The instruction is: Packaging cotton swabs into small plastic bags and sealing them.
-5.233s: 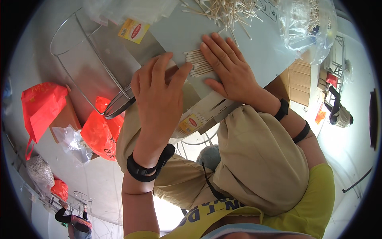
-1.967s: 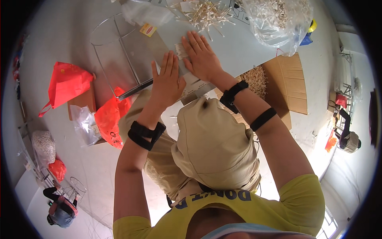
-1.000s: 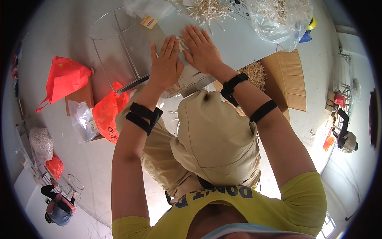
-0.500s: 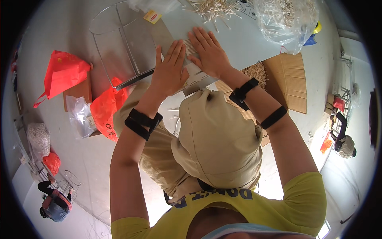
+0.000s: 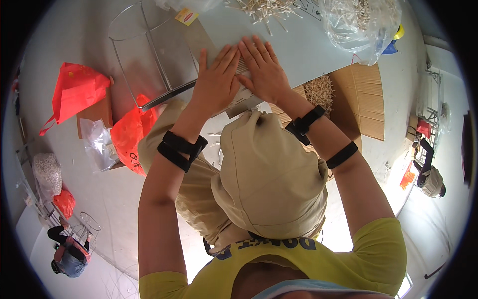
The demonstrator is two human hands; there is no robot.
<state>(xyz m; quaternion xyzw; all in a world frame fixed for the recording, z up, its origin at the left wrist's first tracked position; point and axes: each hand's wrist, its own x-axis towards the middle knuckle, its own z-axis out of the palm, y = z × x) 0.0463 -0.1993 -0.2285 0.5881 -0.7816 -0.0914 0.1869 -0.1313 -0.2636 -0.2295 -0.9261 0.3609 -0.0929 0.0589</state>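
Both hands lie flat at the near edge of the grey table (image 5: 298,50), fingers stretched forward and thumbs turned inward. My left hand (image 5: 217,82) and my right hand (image 5: 266,74) nearly meet at the fingertips. Between and under them shows a small row of thin pale sticks (image 5: 242,66), which look like cotton swabs; the palms hide most of it. Neither hand grips anything. Beyond the fingers, a loose heap of cotton swabs (image 5: 266,9) lies on the tabletop. A clear plastic bag (image 5: 356,37) full of swabs sits to its right.
A small yellow and red packet (image 5: 186,17) lies left of the heap. Left of the table stands a metal wire frame (image 5: 155,55). Red bags (image 5: 79,94) rest farther left. An open cardboard box (image 5: 366,102) holds more swabs below the table. Two people sit at the far sides.
My hands have drawn together over the row of sticks, the left moving rightward. Less of the row shows between them.
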